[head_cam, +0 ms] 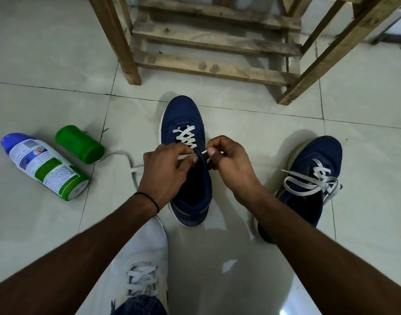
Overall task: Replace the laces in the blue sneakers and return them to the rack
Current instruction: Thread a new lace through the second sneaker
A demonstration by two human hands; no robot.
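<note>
Thumb and forefinger of the right hand (231, 160) pinch the stiff tip of a white lace (186, 137) at the upper eyelets. The left hand (165, 164), fingers curled, grips the eyelet edge of the blue sneaker (183, 110) to steady it. A strand of lace runs under its thumb. Both forearms reach forward and down from the bottom corners, wrists bent inward so the hands nearly meet over the shoe's throat. A black band (149, 198) circles the left wrist.

The step in hand appears to be threading: the lower eyelets are crossed, the top ones not yet. The next move likely calls for guiding the tip through the next hole and drawing it snug, then taking up the lace's loose end (126, 155), which trails left across the floor.

The sneaker stands on the tiled floor (47, 64), toe toward the wooden rack (215, 39). The second blue sneaker (317, 155) sits to its right, laced but loosely tied. A spray can (45, 167) and its green cap (80, 144) lie at left. The person's own white shoe (140, 269) shows below.
</note>
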